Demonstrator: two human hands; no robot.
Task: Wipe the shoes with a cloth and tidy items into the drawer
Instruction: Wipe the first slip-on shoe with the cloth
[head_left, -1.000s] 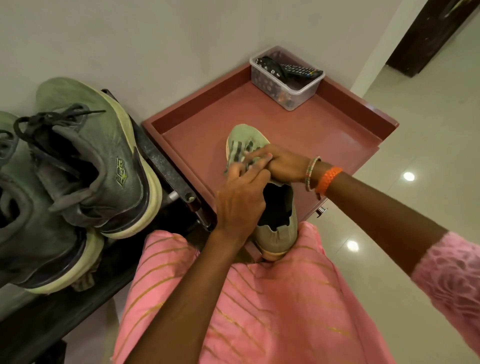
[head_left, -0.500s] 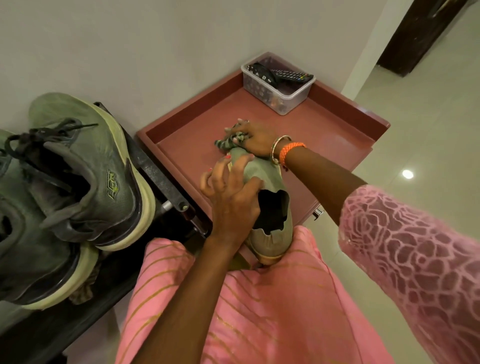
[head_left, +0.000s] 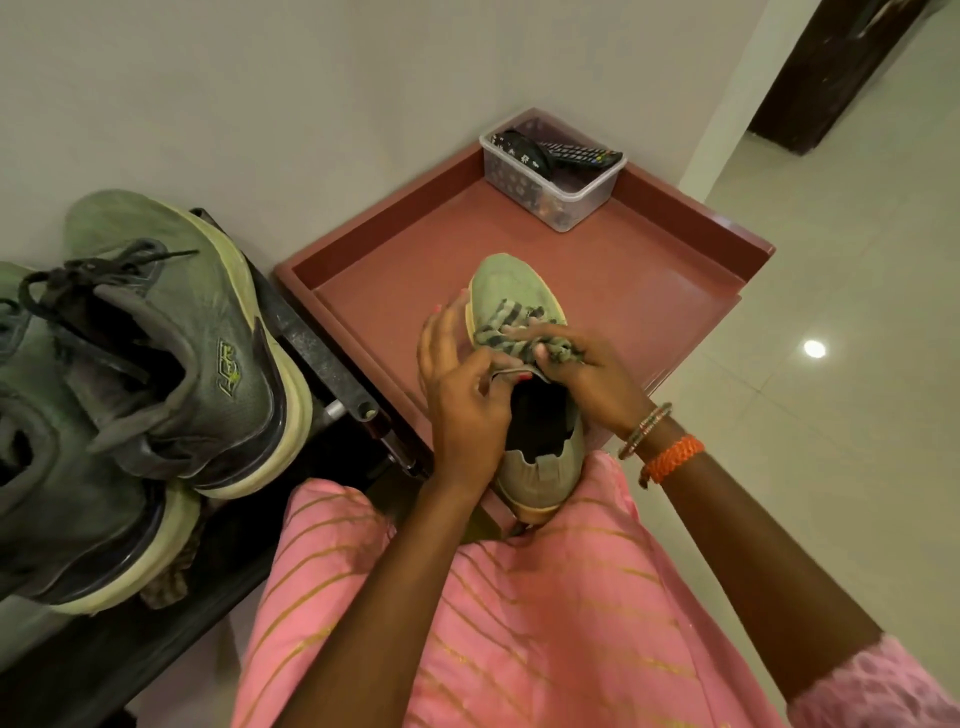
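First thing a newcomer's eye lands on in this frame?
Centre frame: the pale green shoe lying on the reddish tray top, with the right hand pinching a striped cloth against its upper and the left hand gripping its side. At the left, two dark green laced sneakers loom large on a dark rack. A clear box of remotes sits in the tray's far corner.

Both arms reach forward, bare forearms converging ahead of torso. Left hand: palm cupped against shoe's left side, fingers curled, thumb hooked at collar edge. Right hand: knuckles up, fingers and thumb pinching bunched striped cloth against shoe's upper. Bangles and orange band circle right wrist.
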